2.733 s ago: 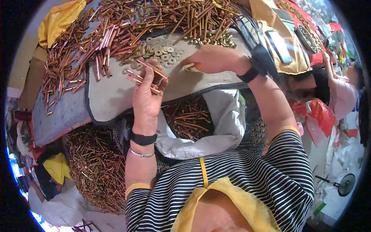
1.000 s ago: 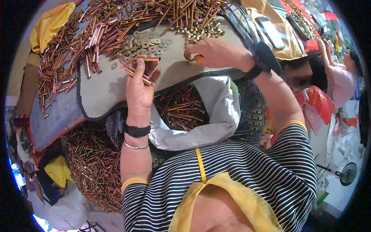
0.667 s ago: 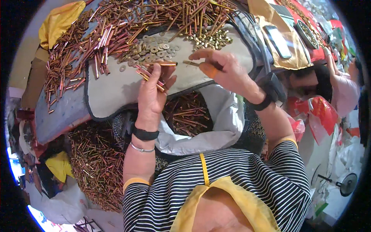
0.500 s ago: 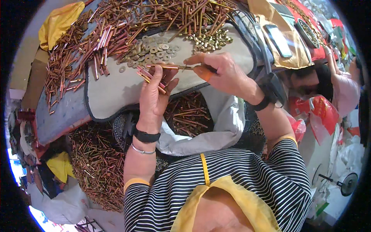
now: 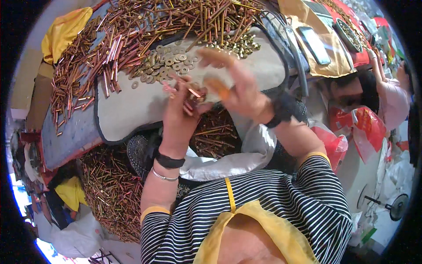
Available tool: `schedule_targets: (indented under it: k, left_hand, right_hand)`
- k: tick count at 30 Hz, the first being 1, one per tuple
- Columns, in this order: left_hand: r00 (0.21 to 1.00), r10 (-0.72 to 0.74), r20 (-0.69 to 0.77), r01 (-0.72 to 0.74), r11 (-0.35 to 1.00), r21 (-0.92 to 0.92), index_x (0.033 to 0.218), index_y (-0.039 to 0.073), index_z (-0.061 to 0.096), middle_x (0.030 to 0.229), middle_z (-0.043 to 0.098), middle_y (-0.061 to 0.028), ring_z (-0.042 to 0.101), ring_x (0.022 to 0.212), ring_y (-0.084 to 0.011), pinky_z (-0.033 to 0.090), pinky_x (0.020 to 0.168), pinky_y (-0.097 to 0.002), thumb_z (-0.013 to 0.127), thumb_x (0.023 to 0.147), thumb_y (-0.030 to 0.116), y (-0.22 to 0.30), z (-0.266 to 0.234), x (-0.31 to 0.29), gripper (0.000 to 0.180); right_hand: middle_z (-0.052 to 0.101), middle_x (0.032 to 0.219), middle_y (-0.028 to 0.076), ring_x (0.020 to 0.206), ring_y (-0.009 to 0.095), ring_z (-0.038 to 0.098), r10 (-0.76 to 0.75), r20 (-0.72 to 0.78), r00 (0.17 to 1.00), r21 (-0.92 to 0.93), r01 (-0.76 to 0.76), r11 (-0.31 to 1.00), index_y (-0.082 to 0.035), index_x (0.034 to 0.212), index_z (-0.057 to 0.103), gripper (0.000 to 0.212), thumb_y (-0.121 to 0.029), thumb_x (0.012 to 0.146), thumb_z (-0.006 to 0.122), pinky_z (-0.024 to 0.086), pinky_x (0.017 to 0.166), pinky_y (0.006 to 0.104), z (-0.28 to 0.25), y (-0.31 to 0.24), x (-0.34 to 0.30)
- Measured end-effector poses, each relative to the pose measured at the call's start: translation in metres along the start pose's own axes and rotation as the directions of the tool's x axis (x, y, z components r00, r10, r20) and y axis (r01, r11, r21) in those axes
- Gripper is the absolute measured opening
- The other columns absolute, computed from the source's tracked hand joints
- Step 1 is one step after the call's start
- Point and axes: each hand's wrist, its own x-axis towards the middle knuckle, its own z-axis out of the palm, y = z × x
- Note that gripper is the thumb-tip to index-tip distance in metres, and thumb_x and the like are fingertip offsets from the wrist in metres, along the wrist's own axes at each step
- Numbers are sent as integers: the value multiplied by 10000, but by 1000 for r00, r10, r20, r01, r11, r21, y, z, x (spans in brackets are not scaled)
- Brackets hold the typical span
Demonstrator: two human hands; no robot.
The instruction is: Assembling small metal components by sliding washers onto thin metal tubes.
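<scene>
My left hand (image 5: pixel 176 121) is closed around a small bunch of copper-coloured expansion bolts (image 5: pixel 194 93) above the mat's near edge; motion blurs their ends. To the right, my right hand (image 5: pixel 244 94) hangs apart from the bunch, smeared by motion, thumb and fingers spread with nothing visible between them. An orange cover sits on one of its digits. Just beyond both hands, flat round washers (image 5: pixel 178 61) lie heaped on the grey mat (image 5: pixel 125 105). Small brass-coloured nuts (image 5: pixel 241 46) are piled at the mat's far right, partly behind my right fingers.
Loose copper-coloured bolts and tubes (image 5: pixel 118 53) cover the table's far and left parts. Below the hands, an open white sack (image 5: pixel 250 154) holds more bolts. Another large heap (image 5: pixel 112 198) lies at lower left. A phone (image 5: pixel 314 45) rests on brown paper at right, near another person's arm (image 5: pixel 377 68).
My right hand has let go of the bolt it was pinching and drawn back, its fingers spreading. My left hand has moved slightly right and nearer, its bunch now turned and bundled together.
</scene>
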Motion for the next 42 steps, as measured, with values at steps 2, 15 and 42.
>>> schedule_targets:
  k: [2,15,42]
  left_hand:
    - [905,-423,43,287,531,-797,1252,136,475,977,566,-30,581,858,-140,512,714,-297,521,941,228,11,-7,9,327]
    - [925,-349,150,266,311,-913,1239,114,461,702,390,13,343,566,-70,313,488,-201,495,953,263,0,-17,22,324]
    - [828,-429,360,556,711,-430,985,99,589,634,469,48,357,457,-31,253,395,-195,594,910,262,58,21,-86,179]
  right_hand:
    - [617,977,127,881,299,604,330,-96,939,-20,-333,943,-32,978,617,178,-69,804,616,493,729,373,-11,33,0]
    - [549,853,113,858,297,520,215,283,935,-604,0,797,-44,879,567,186,-39,693,584,426,746,385,-26,73,-23]
    - [615,756,61,684,132,572,385,149,911,87,-400,912,-3,878,606,125,49,765,587,460,636,254,-42,-64,-55]
